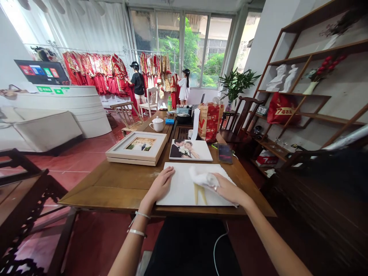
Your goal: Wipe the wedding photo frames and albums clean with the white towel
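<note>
A white photo panel (178,191) lies flat on the wooden table in front of me, with two tan leg-like shapes printed near its middle. My left hand (163,183) rests on the panel's left edge, fingers stretched out and holding nothing. On the right half of the panel, my right hand (227,188) is closed around a crumpled white cloth (201,176), possibly tissue, pressed to the surface. Motion blurs the cloth, which covers part of the picture. Just behind lies another photo panel (204,150) showing a couple.
Stacked picture frames (159,147) sit at the left of the table (100,184). A phone (224,154), a red paper bag (211,122) and a white lidded cup (157,124) stand farther back. Two people (139,84) are near racks of red garments (97,73). Shelves (310,57) line the right.
</note>
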A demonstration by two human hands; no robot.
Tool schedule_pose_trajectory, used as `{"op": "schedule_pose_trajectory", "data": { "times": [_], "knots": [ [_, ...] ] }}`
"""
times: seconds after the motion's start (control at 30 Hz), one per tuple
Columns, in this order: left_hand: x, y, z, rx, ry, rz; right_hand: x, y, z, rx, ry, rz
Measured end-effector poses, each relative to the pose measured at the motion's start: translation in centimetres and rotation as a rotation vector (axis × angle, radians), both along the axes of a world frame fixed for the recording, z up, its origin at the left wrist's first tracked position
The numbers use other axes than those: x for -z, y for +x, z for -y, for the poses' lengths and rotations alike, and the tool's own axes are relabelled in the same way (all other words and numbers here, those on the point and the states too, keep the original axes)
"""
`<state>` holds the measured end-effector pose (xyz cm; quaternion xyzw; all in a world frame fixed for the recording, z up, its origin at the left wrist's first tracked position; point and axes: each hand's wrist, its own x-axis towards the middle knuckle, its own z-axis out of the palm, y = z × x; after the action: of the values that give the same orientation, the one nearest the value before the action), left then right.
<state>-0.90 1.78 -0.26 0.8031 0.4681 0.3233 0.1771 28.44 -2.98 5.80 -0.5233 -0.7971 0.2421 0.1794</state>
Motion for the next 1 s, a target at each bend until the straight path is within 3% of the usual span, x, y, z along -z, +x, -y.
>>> {"op": "schedule_pose_trajectory", "data": {
  "times": [0.17,0.33,0.47,0.63,0.77,0.87,1.0],
  "knots": [
    [-0.1,0.1,0.0,-0.001,-0.005,0.017,-0.5,-2.6,-5.0,0.013,0.008,0.067],
    [0.0,0.0,0.0,0.003,-0.002,0.015,-1.0,-5.8,-6.5,-0.011,-0.059,0.155],
    [0.2,0.0,-0.2,0.009,0.009,0.038,-0.9,-7.6,-4.2,-0.105,-0.043,0.192],
    [0.5,0.0,-0.3,0.011,0.014,0.057,-0.3,-8.4,3.4,-0.247,0.102,0.251],
    [0.6,0.0,-0.3,0.005,0.020,0.052,-0.6,-7.1,7.8,-0.309,0.071,0.228],
    [0.6,0.0,-0.4,0.000,0.017,0.045,-1.2,-6.0,7.7,-0.238,0.038,0.230],
    [0.6,0.0,-0.3,-0.002,0.010,0.044,-1.3,-6.2,3.8,-0.061,0.038,0.312]
  ]
}}
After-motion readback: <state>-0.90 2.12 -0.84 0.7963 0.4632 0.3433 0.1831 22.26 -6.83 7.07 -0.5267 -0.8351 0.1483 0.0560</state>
